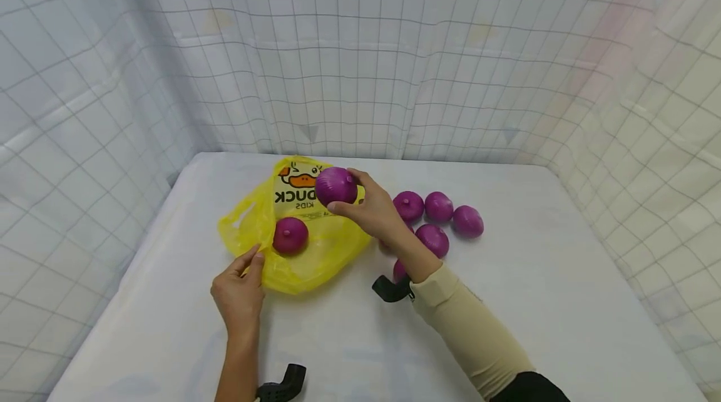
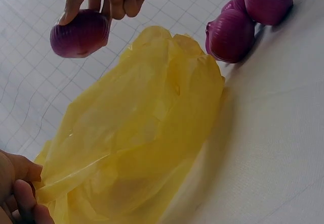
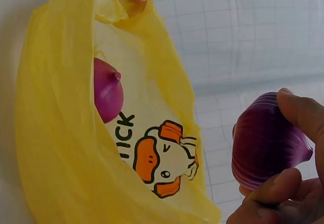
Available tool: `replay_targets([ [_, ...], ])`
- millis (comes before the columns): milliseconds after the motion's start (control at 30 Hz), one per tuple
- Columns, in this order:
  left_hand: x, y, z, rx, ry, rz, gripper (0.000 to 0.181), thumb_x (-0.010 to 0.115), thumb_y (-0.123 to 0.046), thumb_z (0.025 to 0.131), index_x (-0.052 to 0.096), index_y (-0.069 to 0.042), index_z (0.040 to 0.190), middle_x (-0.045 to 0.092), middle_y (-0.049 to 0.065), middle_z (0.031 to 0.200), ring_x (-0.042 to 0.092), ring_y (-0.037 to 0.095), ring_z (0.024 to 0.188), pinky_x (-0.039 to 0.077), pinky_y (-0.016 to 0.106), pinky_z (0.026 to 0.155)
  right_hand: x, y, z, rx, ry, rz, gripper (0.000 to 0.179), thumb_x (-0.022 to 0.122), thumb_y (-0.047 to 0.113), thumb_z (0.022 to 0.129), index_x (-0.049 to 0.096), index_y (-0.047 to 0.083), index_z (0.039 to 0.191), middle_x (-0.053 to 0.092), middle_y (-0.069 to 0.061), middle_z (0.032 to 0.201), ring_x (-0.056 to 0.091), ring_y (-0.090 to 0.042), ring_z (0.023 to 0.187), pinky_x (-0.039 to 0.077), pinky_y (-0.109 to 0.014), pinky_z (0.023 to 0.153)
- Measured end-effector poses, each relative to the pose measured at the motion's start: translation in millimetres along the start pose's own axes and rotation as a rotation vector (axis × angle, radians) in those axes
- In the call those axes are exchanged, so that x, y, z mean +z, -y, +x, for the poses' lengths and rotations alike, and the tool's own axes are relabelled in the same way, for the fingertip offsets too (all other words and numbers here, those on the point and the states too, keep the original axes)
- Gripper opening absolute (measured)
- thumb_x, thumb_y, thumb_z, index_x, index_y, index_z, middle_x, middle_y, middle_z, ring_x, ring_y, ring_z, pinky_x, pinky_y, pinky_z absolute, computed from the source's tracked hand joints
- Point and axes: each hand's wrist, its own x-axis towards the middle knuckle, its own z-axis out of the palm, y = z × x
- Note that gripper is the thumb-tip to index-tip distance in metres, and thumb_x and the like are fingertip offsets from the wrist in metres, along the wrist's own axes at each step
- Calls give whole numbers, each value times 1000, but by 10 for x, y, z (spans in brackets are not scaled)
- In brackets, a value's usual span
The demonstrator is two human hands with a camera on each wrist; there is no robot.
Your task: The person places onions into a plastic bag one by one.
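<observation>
A yellow plastic bag (image 1: pixel 338 242) with a printed duck lies on the table, its mouth spread apart. My left hand (image 1: pixel 239 289) pinches the near left edge of the bag between thumb and fingers. One red onion (image 1: pixel 290 236) sits inside the bag, also visible through the mouth in the right wrist view. Above the bag's far right part, my right hand (image 1: pixel 372 205) grips another red onion (image 1: pixel 336 186) between thumb and fingers. In the left wrist view, that held onion (image 2: pixel 80 34) hangs beyond the bag's far edge.
Several more red onions (image 1: pixel 432 240) are clustered on the white-covered table (image 1: pixel 541 277) right of the bag, some partly hidden behind my right forearm. Grid-patterned white sheets (image 1: pixel 360 64) enclose the back and sides. A black camera mount (image 1: pixel 392 289) juts from my right wrist.
</observation>
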Motion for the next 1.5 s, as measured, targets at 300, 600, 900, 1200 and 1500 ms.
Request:
replay_targets([
  [300,-19,17,6,25,-29,-15,23,67,-22,87,74,-7,102,72,19,97,48,-3,41,39,13,38,397,91,235,-33,50,3,84,75,44,77,32,22,146,44,0,146,49,-20,124,45,-39,103],
  [600,-25,0,-18,17,-34,-29,23,67,-21,88,74,-7,103,72,18,99,45,1,39,38,13,38,726,67,394,6,52,-6,84,75,44,77,34,19,146,49,-4,142,51,-22,122,46,-39,102],
  [900,-41,18,-22,3,-30,-53,22,68,-21,87,74,-8,104,73,16,99,43,0,37,37,15,36,906,36,433,66,63,-43,80,74,40,78,36,15,144,51,-8,139,53,-23,120,46,-39,101],
  [1200,-61,4,-19,28,-43,-65,21,68,-20,86,74,-6,102,72,17,99,46,-3,42,39,11,40,969,1,478,79,73,-43,79,75,38,78,38,14,143,53,-9,136,53,-23,119,46,-40,102],
  [1500,-68,11,-19,43,-47,-71,22,69,-22,86,74,-7,102,72,18,99,47,-4,42,39,11,40,1076,-49,527,100,76,-96,79,76,39,76,40,14,142,54,-8,134,54,-23,117,49,-41,98],
])
